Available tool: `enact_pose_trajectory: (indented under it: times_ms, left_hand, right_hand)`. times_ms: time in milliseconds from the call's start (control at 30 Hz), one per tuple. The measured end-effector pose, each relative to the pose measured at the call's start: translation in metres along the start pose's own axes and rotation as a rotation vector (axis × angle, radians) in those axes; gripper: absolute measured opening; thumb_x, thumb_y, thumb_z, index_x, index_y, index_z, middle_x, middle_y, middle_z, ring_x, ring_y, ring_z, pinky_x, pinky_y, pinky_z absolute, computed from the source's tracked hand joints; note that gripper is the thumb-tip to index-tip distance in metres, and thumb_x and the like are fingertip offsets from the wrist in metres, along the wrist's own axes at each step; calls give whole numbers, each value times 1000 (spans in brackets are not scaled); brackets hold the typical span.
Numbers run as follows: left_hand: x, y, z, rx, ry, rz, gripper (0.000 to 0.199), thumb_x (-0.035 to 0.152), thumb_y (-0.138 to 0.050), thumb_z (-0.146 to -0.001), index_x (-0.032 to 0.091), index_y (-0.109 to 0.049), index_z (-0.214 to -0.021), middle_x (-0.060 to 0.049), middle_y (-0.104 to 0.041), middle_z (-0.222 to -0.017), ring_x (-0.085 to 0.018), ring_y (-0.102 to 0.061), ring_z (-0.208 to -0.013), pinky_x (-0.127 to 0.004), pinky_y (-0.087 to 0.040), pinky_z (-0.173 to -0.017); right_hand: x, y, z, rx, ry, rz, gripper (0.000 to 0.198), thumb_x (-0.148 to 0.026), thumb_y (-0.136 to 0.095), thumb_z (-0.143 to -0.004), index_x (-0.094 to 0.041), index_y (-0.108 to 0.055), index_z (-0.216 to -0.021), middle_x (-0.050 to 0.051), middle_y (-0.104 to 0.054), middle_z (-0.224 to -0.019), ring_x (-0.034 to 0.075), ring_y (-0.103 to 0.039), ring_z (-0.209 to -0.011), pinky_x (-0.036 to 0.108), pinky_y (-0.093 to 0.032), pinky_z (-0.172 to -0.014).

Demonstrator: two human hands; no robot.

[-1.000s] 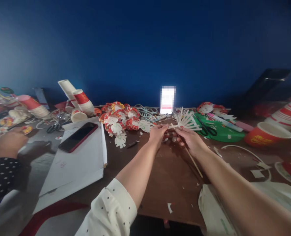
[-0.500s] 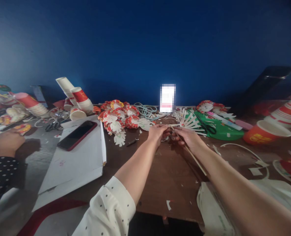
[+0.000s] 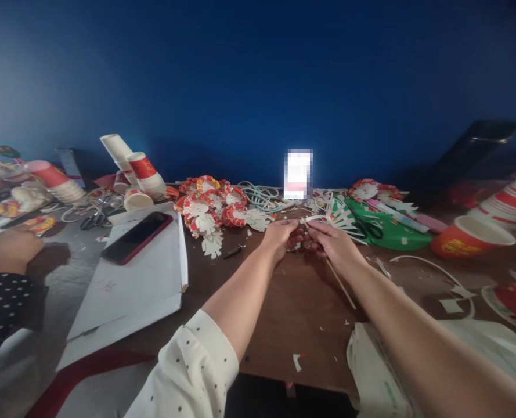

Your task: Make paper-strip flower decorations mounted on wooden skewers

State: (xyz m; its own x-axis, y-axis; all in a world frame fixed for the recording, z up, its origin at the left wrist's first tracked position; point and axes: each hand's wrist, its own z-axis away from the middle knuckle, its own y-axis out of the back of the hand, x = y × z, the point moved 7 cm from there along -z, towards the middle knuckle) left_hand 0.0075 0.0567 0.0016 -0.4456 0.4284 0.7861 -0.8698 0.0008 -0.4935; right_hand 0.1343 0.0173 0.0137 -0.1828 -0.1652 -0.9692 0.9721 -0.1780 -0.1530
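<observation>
My left hand (image 3: 286, 237) and my right hand (image 3: 328, 239) meet over the middle of the table, fingers pinched together. A thin, pale brown stick (image 3: 341, 285) runs from under my right hand's fingers down toward me, slanting right. My right hand grips it near its upper end. What my left fingertips pinch is too small to make out; they are close to the stick's top. Just behind my right hand, white paper strips (image 3: 339, 216) spread out like a fan; I cannot tell whether they touch my fingers.
Crinkled red-and-white paper flowers (image 3: 212, 206) lie left of centre, beside a phone (image 3: 138, 238) on a white box (image 3: 147, 293). Black scissors (image 3: 371, 229) rest on green sheet (image 3: 408, 237) at right, near a red paper cup (image 3: 462, 241). A co-worker's hand (image 3: 11, 249) is far left.
The stick has shifted a little up and left, its lower end now farther from my right forearm. My right hand has turned slightly; both hands stay close together.
</observation>
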Motion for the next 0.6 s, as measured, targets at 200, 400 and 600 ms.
enact_pose_trajectory:
  times_ms: [200, 400, 600]
  left_hand:
    - [2, -1, 1, -11, 3, -27, 5, 11, -77, -79, 10, -71, -80, -4, -65, -65, -8, -60, -56, -17, -49, -54]
    - [1, -8, -2, -53, 2, 55, 7, 10, -76, -80, 9, -69, -78, -3, -64, -62, -7, -60, -51, -14, -45, -49]
    - [11, -17, -16, -27, -21, 63, 8, 10, -77, -79, 11, -69, -80, -2, -64, -61, -6, -58, -48, -13, -45, -46]
  right_hand:
    - [-5, 2, 0, 25, 33, 16, 47, -28, -84, -64, -17, -77, -109, 3, -69, -67, 10, -51, -49, 18, -28, -37]
    - [-10, 1, 0, 33, 55, 16, 49, -32, -84, -64, -16, -77, -110, 3, -69, -65, 11, -51, -48, 19, -29, -37]
    - [-17, 3, -15, 96, 62, 33, 40, -27, -78, -71, -18, -78, -110, -1, -60, -52, 12, -50, -46, 21, -36, -39]
